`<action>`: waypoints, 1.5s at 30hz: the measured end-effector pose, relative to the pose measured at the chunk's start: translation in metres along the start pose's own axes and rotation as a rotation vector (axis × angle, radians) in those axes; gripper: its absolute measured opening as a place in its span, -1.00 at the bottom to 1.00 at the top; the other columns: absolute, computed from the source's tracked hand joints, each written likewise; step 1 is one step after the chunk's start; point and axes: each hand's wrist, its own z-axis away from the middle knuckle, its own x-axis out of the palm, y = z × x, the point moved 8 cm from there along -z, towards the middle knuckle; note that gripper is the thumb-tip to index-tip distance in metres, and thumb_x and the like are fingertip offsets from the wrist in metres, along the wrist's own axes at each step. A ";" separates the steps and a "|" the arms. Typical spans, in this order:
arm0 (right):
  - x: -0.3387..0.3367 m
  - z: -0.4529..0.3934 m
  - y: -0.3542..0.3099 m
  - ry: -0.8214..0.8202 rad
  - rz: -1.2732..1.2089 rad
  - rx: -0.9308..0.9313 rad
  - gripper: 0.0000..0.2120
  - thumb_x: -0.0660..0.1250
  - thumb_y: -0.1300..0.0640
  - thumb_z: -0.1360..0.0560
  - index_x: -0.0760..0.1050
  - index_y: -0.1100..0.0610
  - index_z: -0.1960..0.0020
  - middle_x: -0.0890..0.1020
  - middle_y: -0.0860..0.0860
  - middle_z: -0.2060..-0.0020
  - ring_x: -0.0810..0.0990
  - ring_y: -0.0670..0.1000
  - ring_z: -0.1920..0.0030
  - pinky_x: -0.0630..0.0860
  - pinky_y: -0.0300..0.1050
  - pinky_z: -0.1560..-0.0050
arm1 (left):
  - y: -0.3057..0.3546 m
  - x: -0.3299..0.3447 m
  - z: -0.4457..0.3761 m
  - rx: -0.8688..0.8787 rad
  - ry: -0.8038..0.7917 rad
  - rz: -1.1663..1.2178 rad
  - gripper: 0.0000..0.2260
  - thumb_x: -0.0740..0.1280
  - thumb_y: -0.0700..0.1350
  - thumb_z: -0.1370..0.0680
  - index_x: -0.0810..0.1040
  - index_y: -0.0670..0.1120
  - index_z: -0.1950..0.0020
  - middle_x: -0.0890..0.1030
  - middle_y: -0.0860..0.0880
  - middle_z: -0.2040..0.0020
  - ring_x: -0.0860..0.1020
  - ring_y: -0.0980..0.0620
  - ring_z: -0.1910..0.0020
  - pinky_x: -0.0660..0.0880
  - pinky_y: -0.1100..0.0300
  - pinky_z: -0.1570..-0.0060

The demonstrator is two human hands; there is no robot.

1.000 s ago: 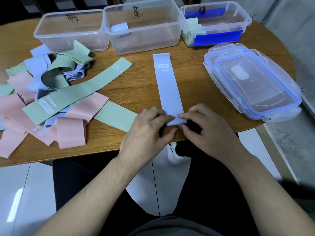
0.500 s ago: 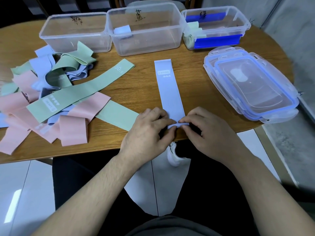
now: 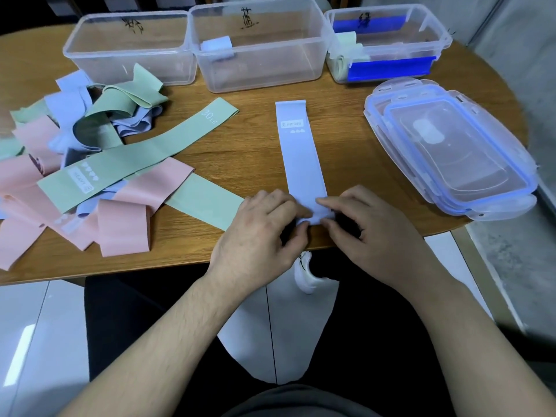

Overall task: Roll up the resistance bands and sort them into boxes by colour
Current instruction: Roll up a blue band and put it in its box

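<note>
Both hands, the left hand [image 3: 258, 233] and right hand [image 3: 373, 233], are pinching the lavender band's [image 3: 302, 158] six o'clock end on the table [image 3: 249, 145].

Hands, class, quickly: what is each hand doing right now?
Left hand: pinches the near end of the lilac band.
Right hand: pinches the same end of the band from the other side.

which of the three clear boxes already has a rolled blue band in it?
The middle box: one rolled blue band sits at its back left. The left box looks empty; the right box holds green bands.
</note>
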 end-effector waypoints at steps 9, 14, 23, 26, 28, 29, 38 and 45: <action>0.003 -0.003 -0.002 -0.019 0.063 -0.029 -0.80 0.41 0.17 -0.50 0.58 0.06 -0.12 0.54 -0.10 0.03 0.51 -0.12 0.10 0.35 -0.44 0.17 | -0.004 0.000 -0.001 -0.021 0.037 -0.035 -0.83 0.33 -0.11 -0.55 0.66 -0.12 -0.06 0.59 -0.04 0.05 0.51 -0.08 0.12 0.47 -0.03 0.07; 0.002 -0.008 0.001 -0.053 0.098 -0.031 -0.78 0.41 0.15 -0.50 0.58 0.07 -0.14 0.53 -0.08 0.04 0.49 -0.13 0.11 0.36 -0.36 0.19 | -0.004 0.003 0.000 -0.024 0.014 -0.084 -0.75 0.38 -0.04 -0.53 0.63 -0.10 -0.17 0.59 -0.03 0.02 0.52 -0.09 0.09 0.47 -0.03 0.03; 0.005 -0.013 -0.004 -0.097 0.103 -0.042 -0.79 0.37 0.05 -0.54 0.57 0.04 -0.16 0.53 -0.10 0.03 0.41 -0.19 0.16 0.33 -0.42 0.22 | -0.004 0.002 -0.001 0.004 0.046 -0.096 -0.82 0.39 -0.07 -0.57 0.65 -0.10 -0.12 0.62 -0.04 0.03 0.54 -0.09 0.12 0.49 -0.06 0.07; 0.007 -0.011 -0.003 -0.083 0.104 -0.037 -0.80 0.39 0.05 -0.54 0.58 0.04 -0.15 0.53 -0.09 0.05 0.43 -0.17 0.14 0.32 -0.45 0.18 | 0.001 0.001 -0.001 0.035 0.051 -0.142 -0.83 0.37 -0.09 -0.59 0.65 -0.12 -0.11 0.62 -0.07 0.06 0.54 -0.13 0.14 0.50 -0.09 0.12; 0.007 -0.010 -0.002 -0.075 0.109 -0.027 -0.80 0.40 0.05 -0.54 0.58 0.03 -0.15 0.52 -0.09 0.06 0.44 -0.17 0.14 0.32 -0.44 0.19 | 0.004 0.001 -0.001 0.045 0.054 -0.177 -0.83 0.35 -0.09 -0.61 0.65 -0.14 -0.10 0.62 -0.09 0.07 0.55 -0.15 0.16 0.51 -0.09 0.15; 0.007 -0.009 -0.002 -0.075 0.113 -0.026 -0.81 0.41 0.06 -0.54 0.58 0.03 -0.14 0.52 -0.09 0.07 0.45 -0.15 0.15 0.32 -0.39 0.21 | 0.006 0.000 0.000 0.048 0.054 -0.186 -0.83 0.34 -0.09 -0.61 0.65 -0.15 -0.10 0.62 -0.09 0.07 0.55 -0.16 0.17 0.51 -0.09 0.15; 0.004 0.007 -0.008 -0.086 0.147 -0.076 -0.80 0.40 0.12 -0.53 0.58 0.08 -0.14 0.52 -0.05 0.09 0.46 -0.11 0.15 0.30 -0.44 0.17 | 0.016 0.000 0.011 0.018 -0.026 -0.171 -0.81 0.35 -0.08 -0.57 0.64 -0.08 -0.14 0.61 -0.03 0.05 0.54 -0.11 0.10 0.49 -0.08 0.13; 0.004 0.010 -0.008 -0.084 0.108 -0.051 -0.81 0.37 0.13 -0.54 0.60 0.05 -0.15 0.51 -0.08 0.10 0.45 -0.14 0.17 0.32 -0.45 0.16 | 0.013 -0.001 0.016 -0.029 -0.024 -0.135 -0.83 0.35 -0.06 -0.58 0.64 -0.07 -0.12 0.61 0.01 0.01 0.55 -0.08 0.04 0.48 -0.04 0.07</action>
